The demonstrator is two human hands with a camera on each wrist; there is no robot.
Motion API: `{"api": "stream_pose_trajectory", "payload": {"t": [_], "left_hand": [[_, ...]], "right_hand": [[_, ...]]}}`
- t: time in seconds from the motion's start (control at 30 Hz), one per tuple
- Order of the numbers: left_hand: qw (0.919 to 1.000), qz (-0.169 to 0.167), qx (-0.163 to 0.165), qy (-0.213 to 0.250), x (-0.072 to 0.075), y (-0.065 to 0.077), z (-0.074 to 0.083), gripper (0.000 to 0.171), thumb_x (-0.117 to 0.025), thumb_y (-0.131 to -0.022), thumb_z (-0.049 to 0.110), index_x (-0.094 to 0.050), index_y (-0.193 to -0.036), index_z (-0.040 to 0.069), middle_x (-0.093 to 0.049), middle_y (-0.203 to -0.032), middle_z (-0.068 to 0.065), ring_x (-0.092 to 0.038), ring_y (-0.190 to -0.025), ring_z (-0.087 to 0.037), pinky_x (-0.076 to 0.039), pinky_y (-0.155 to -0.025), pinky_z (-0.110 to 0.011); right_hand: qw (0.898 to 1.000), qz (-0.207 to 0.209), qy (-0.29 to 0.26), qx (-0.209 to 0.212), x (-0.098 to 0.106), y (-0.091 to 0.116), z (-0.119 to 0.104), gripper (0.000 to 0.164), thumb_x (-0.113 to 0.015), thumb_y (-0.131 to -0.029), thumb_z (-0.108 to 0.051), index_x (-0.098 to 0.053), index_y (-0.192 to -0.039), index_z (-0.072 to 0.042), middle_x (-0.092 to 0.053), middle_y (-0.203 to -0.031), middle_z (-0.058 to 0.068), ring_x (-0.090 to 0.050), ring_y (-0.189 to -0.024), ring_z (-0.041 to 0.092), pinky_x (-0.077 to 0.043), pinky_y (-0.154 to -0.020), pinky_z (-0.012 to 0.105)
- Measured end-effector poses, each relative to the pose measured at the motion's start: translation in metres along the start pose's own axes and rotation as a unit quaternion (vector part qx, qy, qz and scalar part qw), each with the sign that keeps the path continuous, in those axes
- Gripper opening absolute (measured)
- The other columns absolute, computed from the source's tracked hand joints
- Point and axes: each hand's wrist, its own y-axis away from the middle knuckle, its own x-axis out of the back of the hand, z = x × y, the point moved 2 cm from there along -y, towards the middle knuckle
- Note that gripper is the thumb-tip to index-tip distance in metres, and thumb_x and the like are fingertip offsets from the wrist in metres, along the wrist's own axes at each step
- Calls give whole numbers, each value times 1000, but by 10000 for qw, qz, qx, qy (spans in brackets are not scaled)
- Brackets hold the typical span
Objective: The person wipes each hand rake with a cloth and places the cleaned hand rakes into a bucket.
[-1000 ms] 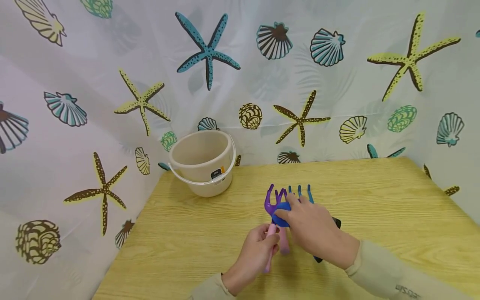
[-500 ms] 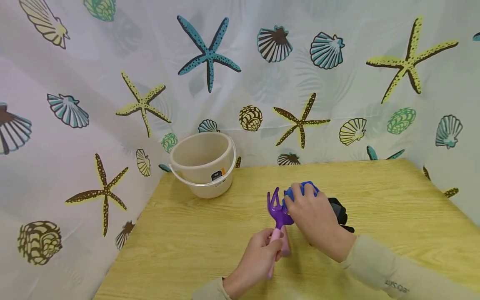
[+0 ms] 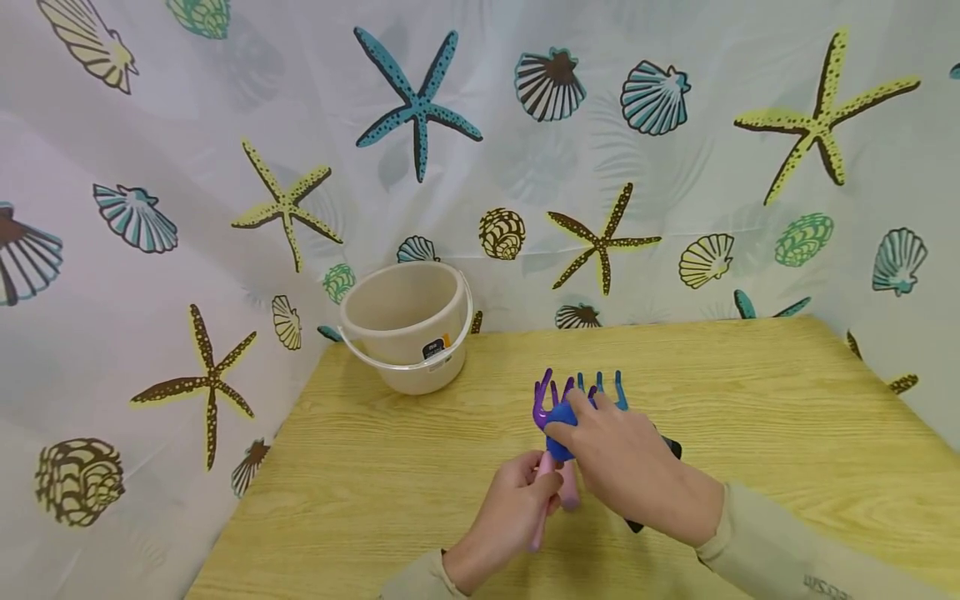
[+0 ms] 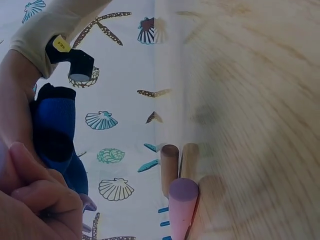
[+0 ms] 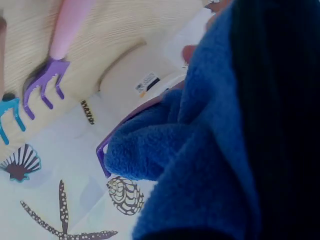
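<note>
My left hand (image 3: 517, 500) grips the pink handle of a purple hand rake (image 3: 538, 413), held tines-up over the table. My right hand (image 3: 626, 450) holds a fuzzy blue cloth (image 3: 562, 429) with black edging, pressed round the rake's head. In the right wrist view the cloth (image 5: 195, 155) hides most of that head, and only a few purple tines show beside it. Beyond the hands lie a second pink-handled purple rake (image 5: 47, 82) and a blue rake (image 5: 11, 112) with a wooden handle (image 4: 169, 165).
A cream bucket (image 3: 401, 333) with a clear bail handle stands at the back left of the wood-grain table (image 3: 360, 467). A curtain (image 3: 510, 167) printed with starfish and shells encloses the back and sides.
Half a second ago the cloth was higher and farther right, near the tine tips. It has come back down and left onto the rake's head, while the left hand kept its grip.
</note>
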Motion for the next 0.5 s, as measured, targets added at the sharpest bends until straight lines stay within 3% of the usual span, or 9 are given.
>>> {"api": "stream_pose_trajectory", "payload": {"t": [0.17, 0.27, 0.4, 0.5], "left_hand": [[9995, -252, -17, -177, -6, 3, -1, 14, -52, -93, 12, -61, -97, 2, -53, -61, 1, -40, -47, -9, -30, -41, -21], [9992, -357, 9, -170, -10, 4, -1, 10, -54, -92, 14, -61, -93, 7, -53, -62, 2, -41, -48, -8, -30, -42, -21], [9997, -217, 71, -130, -8, 3, -2, 13, -52, -93, 15, -61, -96, 7, -52, -61, 1, -36, -40, -9, -28, -36, -21], [9998, -33, 90, -180, -5, 0, -2, 16, -51, -94, 15, -61, -95, 3, -52, -60, 1, -33, -35, -9, -27, -33, -20]], "right_hand": [[9997, 70, 150, -200, -9, -7, 6, 39, -79, -69, -13, -70, -106, -18, -58, -113, 23, -56, -86, 38, -52, -37, 36], [9992, 195, 202, -272, -13, -13, 10, 33, -79, -71, -13, -70, -103, -18, -57, -103, 18, -55, -79, 35, -52, -37, 36], [9994, -19, 100, -319, -14, -17, 11, 34, -78, -73, -16, -70, -106, -19, -57, -102, 17, -55, -77, 33, -54, -41, 39], [9990, -320, -120, -286, -10, -15, 11, 38, -77, -73, -17, -70, -110, -19, -58, -111, 21, -58, -80, 35, -55, -44, 41]]}}
